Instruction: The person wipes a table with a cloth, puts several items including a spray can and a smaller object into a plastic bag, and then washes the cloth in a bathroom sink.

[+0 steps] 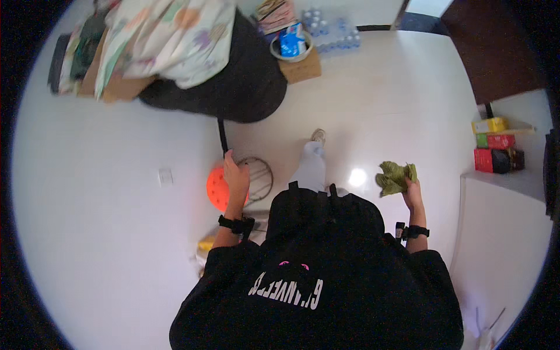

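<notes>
My right hand (412,189) is closed on the edge of a crumpled olive-green bundle (393,178). Its folds look like leaves or cloth; which one I cannot tell. The bundle hangs out to the right over the pale floor. On the left, my left hand (235,177) holds nothing, its fingers stretched out and the thumb apart. Behind that hand show a round orange thing with dark holes (217,189) and a metal ring frame (262,172); whether the hand touches either is unclear. Each wrist wears a black strap.
A dark covered piece (251,81) heaped with flowered cloth (186,44) stands front left. Beyond it, a cardboard box (301,67) bears a bowl with a blue packet (291,41), near wrapped bottles (338,36). Boxes (489,160) sit on a white cabinet (496,227) at right.
</notes>
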A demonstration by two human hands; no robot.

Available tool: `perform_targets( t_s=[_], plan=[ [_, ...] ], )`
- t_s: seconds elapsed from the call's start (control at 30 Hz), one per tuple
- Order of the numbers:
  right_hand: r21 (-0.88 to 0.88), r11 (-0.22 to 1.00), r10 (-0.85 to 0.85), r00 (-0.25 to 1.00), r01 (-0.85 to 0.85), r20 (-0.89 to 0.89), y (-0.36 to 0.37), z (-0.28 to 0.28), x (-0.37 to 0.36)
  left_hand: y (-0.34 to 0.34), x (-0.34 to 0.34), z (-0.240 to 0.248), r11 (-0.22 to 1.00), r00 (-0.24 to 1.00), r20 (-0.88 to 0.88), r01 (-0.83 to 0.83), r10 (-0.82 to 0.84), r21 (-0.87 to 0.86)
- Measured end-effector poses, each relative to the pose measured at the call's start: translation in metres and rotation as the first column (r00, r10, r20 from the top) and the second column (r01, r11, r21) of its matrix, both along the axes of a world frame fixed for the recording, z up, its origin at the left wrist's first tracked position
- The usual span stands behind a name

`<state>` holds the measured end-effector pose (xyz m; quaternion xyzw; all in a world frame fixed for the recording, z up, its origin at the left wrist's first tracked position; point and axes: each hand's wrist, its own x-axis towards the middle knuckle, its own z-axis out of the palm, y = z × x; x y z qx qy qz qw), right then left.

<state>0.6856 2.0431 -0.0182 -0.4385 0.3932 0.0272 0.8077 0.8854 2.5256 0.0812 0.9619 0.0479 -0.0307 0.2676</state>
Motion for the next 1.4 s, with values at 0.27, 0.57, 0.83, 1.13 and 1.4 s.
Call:
perform_targets(
  t_s=[0.27,0.57,0.83,1.13,1.4],
  plan=[
    [0.181,0.945,-0.316,0.902,0.272,0.295,0.011,0.158,0.150,-0.165,0.197,0.061,0.700,0.841,0.241,0.538,-0.484,-0.470],
    [-0.080,0.867,-0.430,0.818,0.493,0.381,0.012,0.201,0.197,-0.353,0.212,0.058,0.150,0.136,-0.194,-0.283,-0.972,-0.948],
    [-0.933,-0.246,0.320,0.887,-0.262,-0.334,-0.045,0.207,0.302,-0.495,0.242,0.065,0.413,0.006,-0.540,-0.637,-0.841,-0.651],
    [-0.911,-0.364,0.383,0.861,-0.192,-0.334,-0.205,0.239,0.343,-0.555,0.418,0.062,-0.081,0.323,-0.283,-0.776,-0.903,-0.626],
    [-0.919,-0.350,0.260,0.923,-0.182,-0.282,-0.337,0.237,0.377,-0.682,0.471,0.061,0.052,0.432,-0.419,-0.644,-0.799,-0.763]
  ],
)
